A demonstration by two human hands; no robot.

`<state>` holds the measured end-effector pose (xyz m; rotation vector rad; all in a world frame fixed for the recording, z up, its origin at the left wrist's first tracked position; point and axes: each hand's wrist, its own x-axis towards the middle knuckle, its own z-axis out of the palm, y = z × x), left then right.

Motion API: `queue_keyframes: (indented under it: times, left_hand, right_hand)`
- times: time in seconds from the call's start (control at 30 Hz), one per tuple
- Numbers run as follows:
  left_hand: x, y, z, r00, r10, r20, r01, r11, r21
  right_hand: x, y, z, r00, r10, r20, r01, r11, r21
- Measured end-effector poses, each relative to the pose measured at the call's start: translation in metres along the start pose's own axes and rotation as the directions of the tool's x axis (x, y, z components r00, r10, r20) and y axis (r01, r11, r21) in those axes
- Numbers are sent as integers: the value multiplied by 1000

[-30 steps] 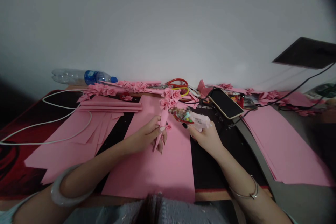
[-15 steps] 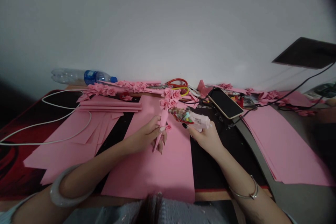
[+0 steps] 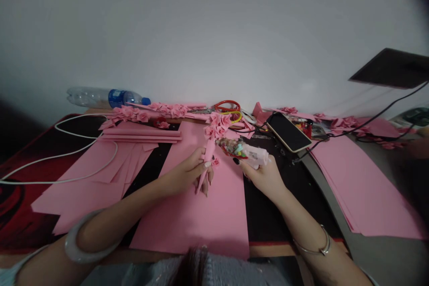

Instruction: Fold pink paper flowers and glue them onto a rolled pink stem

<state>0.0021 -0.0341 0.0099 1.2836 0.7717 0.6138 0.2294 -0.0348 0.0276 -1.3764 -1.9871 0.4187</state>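
My left hand (image 3: 189, 170) is closed around a rolled pink paper stem (image 3: 209, 154), which slants with its narrow end downward. Folded pink paper flowers (image 3: 217, 125) cluster at the stem's upper end. In my right hand (image 3: 264, 178) is a pale pink glue gun (image 3: 256, 154), its front part covered with colourful bits. The gun points left, its tip close to the stem just below the flowers; whether they touch I cannot tell. A small pink paper flower (image 3: 215, 161) shows beside my left fingers. Beneath both hands lies a large pink paper sheet (image 3: 187, 219).
Rolled pink paper tubes (image 3: 142, 136) and loose pink sheets (image 3: 80, 178) lie left, crossed by a white cable (image 3: 33, 167). Scissors (image 3: 228, 106) and a plastic bottle (image 3: 107, 97) are along the wall. A phone (image 3: 290, 132) and a paper stack (image 3: 362, 187) lie right.
Both hands keep almost the same place and grip. The camera view has shifted very slightly; nothing else visibly differs.
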Motion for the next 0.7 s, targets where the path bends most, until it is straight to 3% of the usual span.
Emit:
queue_keyframes:
  times: [0.7]
  left_hand:
    - [-1,-1,-1,1000,-9,-3,9,1000,0]
  right_hand:
    - [1,1,0,1000,-15,-5,15,1000,-16]
